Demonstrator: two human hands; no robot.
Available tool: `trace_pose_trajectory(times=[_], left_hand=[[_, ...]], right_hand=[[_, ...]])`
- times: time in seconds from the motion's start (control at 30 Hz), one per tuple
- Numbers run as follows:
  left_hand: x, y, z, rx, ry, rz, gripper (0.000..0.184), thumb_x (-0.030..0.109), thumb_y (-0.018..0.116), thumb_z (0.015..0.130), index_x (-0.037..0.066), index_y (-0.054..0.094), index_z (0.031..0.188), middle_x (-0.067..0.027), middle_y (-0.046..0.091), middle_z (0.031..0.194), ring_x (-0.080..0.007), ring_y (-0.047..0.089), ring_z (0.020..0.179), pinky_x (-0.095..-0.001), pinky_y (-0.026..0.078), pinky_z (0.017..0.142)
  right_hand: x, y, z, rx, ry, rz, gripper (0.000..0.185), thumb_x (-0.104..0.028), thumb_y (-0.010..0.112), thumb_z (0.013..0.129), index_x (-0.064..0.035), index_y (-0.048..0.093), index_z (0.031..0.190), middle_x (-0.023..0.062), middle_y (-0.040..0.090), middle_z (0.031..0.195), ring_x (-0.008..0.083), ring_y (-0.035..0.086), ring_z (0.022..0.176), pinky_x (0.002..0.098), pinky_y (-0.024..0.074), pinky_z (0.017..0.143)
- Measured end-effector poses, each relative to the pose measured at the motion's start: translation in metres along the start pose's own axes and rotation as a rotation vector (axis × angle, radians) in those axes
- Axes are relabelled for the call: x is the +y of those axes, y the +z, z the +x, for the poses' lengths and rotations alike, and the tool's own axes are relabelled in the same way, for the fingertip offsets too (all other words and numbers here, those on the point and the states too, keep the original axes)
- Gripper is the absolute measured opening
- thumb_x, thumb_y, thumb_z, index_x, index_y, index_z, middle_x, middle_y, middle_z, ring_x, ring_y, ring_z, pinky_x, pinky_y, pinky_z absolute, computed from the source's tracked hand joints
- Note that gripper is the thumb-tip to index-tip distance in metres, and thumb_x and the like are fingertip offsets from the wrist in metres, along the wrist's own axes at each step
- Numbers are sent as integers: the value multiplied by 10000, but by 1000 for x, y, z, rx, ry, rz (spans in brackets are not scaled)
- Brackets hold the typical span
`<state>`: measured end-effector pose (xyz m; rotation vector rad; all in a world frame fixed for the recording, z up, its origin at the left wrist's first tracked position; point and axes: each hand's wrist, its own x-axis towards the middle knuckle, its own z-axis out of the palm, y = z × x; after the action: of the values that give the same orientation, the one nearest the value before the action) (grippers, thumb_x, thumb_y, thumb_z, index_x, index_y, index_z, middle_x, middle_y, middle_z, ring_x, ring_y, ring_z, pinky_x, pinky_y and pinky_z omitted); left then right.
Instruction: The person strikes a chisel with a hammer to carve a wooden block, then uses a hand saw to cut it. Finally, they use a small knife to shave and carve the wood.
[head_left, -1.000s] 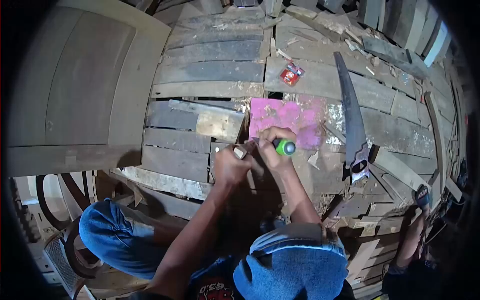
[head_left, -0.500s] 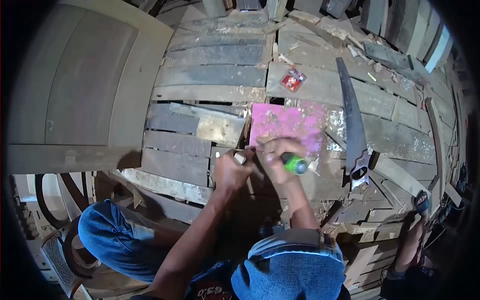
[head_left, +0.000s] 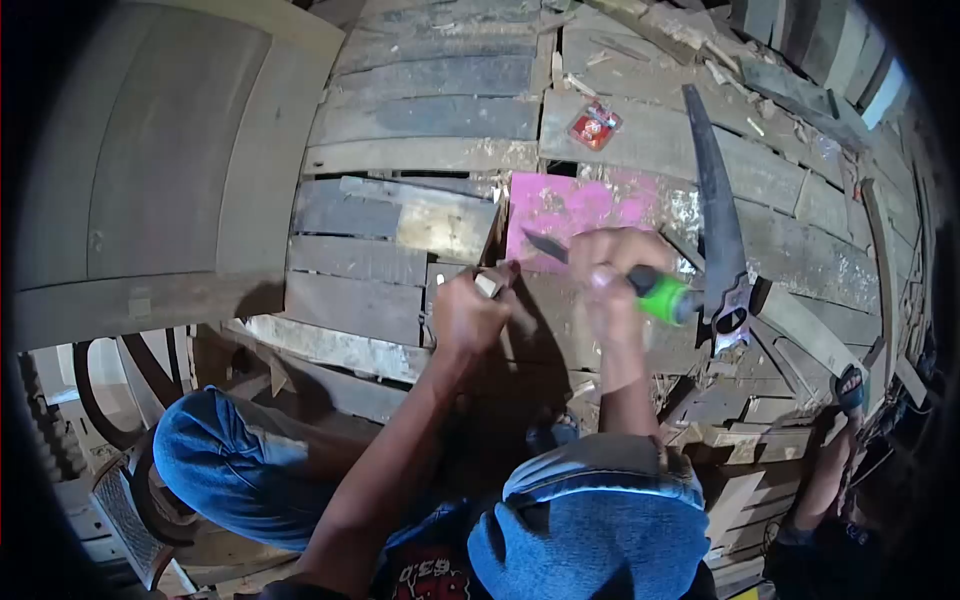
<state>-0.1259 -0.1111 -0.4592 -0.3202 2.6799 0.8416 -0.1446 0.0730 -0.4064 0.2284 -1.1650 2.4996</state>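
My left hand [head_left: 470, 315] is closed around a narrow wooden stick [head_left: 489, 284], whose pale end pokes out above the fingers. To its right, my right hand [head_left: 618, 268], blurred by motion, grips a chisel [head_left: 664, 298] by its green and black handle. The dark chisel blade [head_left: 545, 246] points left toward the stick and is apart from it. Beneath the blade lies a bright pink sheet [head_left: 585, 203] scattered with wood chips. Most of the stick is hidden by the left hand and its shadow.
A handsaw [head_left: 713, 200] lies right of the pink sheet. Beyond it is a small red package [head_left: 595, 125]. A large wooden panel [head_left: 160, 150] stands at left. Another person's foot [head_left: 850, 388] shows at right. Gaps run between the floor planks [head_left: 430, 115].
My right hand has drawn the chisel rightward, away from my left hand, and its blade now shows. The left hand keeps hold of the stick. The view has shifted slightly.
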Motion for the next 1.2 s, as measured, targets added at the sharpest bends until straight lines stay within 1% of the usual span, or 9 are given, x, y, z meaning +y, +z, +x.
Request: trace_pose_trajectory(times=[0.1, 0.3, 0.47, 0.57, 0.63, 0.83, 0.93, 1.1, 1.2], left_hand=[[3, 1, 3, -15, -5, -14, 429, 326, 825, 774, -40, 749, 985, -289, 734, 876, -432, 744, 872, -500, 602, 760], [-2, 1, 6, -10, 46, -10, 441, 350, 835, 777, -28, 742, 985, -274, 741, 883, -428, 745, 873, -494, 600, 763], [5, -11, 8, -67, -26, -111, 454, 341, 840, 776, -45, 761, 999, -284, 735, 850, -401, 758, 848, -459, 598, 748], [-1, -5, 11, -13, 20, -77, 437, 323, 834, 780, -50, 758, 993, -285, 733, 844, -394, 760, 834, -458, 597, 737], [8, -12, 2, -44, -2, -48, 427, 318, 834, 770, -46, 755, 978, -280, 737, 874, -401, 754, 867, -472, 597, 761], [-4, 6, 9, 8, 23, 3, 386, 347, 803, 793, 41, 766, 1025, -275, 737, 919, -430, 735, 916, -482, 595, 785], [3, 1, 5, 10, 14, -27, 424, 348, 797, 798, -44, 740, 949, -302, 724, 875, -434, 740, 884, -490, 598, 761], [5, -5, 4, 15, 105, -74, 442, 342, 815, 771, -58, 729, 937, -299, 727, 861, -455, 737, 864, -506, 599, 737], [6, -6, 3, -1, 18, -28, 439, 315, 826, 762, -61, 735, 970, -289, 736, 873, -435, 745, 870, -481, 606, 747]], right_hand=[[-19, 6, 2, -68, -74, 46, 322, -48, 707, 852, -117, 428, 708, -3, 376, 575, 112, 364, 498, 304, 334, 496], [84, -29, -36, 13, 82, -392, 282, 15, 661, 779, -35, 426, 633, 53, 520, 609, 133, 463, 540, 317, 367, 519], [-23, 15, 14, 15, -52, 54, 371, -28, 677, 855, -90, 381, 641, -10, 439, 588, 100, 356, 505, 292, 296, 484], [2, 10, 1, 26, 10, 75, 375, -38, 686, 863, -101, 391, 640, -8, 445, 576, 107, 391, 488, 291, 307, 471], [88, -25, -37, -74, 151, -412, 309, -8, 667, 798, -51, 413, 628, 33, 503, 585, 123, 447, 506, 311, 347, 485], [34, -7, -8, -41, -11, -107, 357, -14, 683, 849, -81, 395, 648, 3, 437, 568, 113, 367, 478, 312, 308, 488], [-15, 22, 10, -74, -120, -43, 399, -48, 718, 866, -105, 380, 661, -28, 389, 566, 117, 348, 462, 321, 295, 481], [84, -10, -39, -147, 97, -447, 273, -20, 692, 791, -27, 453, 659, 25, 491, 606, 112, 445, 542, 306, 359, 504], [80, -25, -28, 4, 100, -304, 253, -12, 689, 780, -25, 470, 655, 21, 512, 627, 106, 434, 547, 302, 359, 517]])
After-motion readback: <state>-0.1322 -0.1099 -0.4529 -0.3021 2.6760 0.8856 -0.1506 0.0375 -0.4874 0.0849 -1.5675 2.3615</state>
